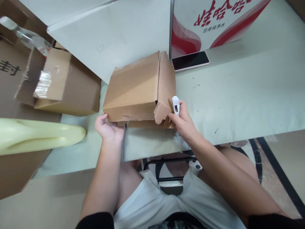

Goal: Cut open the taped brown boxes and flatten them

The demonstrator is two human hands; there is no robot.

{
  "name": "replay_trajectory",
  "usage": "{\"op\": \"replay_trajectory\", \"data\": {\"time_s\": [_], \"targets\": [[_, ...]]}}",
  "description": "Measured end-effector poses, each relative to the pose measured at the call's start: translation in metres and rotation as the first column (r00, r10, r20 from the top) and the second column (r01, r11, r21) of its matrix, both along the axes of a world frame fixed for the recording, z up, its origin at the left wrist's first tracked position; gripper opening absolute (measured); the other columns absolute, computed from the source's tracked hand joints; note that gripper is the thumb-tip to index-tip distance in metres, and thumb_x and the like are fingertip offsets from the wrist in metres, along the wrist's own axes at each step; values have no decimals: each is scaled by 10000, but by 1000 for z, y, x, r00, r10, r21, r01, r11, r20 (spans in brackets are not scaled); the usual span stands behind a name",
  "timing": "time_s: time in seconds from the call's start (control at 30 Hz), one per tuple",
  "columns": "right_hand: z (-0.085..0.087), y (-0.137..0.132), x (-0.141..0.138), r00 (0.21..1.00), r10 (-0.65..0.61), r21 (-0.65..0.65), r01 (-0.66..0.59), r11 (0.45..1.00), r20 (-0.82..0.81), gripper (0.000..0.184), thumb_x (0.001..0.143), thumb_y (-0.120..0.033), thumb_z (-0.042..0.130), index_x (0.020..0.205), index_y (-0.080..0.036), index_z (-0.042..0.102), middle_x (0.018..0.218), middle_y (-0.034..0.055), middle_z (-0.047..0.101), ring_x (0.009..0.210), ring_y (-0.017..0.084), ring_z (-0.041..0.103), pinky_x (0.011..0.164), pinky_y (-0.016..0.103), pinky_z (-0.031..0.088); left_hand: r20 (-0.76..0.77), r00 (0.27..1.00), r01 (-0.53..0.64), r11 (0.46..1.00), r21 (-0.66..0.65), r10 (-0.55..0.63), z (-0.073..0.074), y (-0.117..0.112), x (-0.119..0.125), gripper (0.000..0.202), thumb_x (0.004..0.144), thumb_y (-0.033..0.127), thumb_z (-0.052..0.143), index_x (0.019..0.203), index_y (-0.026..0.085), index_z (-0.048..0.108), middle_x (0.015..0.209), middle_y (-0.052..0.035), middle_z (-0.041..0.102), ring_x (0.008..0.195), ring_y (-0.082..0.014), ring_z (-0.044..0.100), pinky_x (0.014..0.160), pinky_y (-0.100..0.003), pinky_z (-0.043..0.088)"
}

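Observation:
A worn brown cardboard box (135, 90) lies on the pale table (238, 95) near its front edge. My left hand (108, 128) grips the box's near left corner, fingers curled under it. My right hand (182, 122) is closed round a small white tool (175, 104) that looks like a box cutter, and presses against the torn flap at the box's near right corner. The tool's tip points up, away from me.
A dark phone (190, 60) lies behind the box, beside a red-and-white printed carton (214, 22). An open cardboard box (59, 82) with torn tape sits at the left. A pale yellow plastic object (35, 135) juts in from the left edge. A white panel (107, 35) leans at the back.

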State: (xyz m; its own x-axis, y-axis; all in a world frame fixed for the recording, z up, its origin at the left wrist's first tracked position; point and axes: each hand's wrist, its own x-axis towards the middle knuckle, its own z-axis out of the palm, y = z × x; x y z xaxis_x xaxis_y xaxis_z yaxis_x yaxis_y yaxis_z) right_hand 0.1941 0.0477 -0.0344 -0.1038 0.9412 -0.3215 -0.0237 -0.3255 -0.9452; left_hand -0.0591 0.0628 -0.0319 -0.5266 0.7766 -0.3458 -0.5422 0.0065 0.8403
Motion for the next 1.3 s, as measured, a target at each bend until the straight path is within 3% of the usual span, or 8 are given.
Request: {"op": "replay_trajectory", "data": {"time_s": [0.83,1.3], "targets": [[1,1,0,1000,-14,-14,14,1000,27,426,790,-342,559,1172,-291,377,776,-48,500,616,143,457,545,292,332,15,1000,-4,1000,-13,5,1,0,0,290,618,356,577,871,219,616,823,-44,640,781,-221,609,650,-309,478],[5,-1,-3,1000,-7,-35,7,999,-4,452,757,-317,518,1175,-281,350,677,-57,612,618,185,586,560,312,378,12,999,-33,999,-27,34,15,0,13,371,584,324,546,915,191,648,781,-65,659,722,-206,579,586,-293,419]]}}
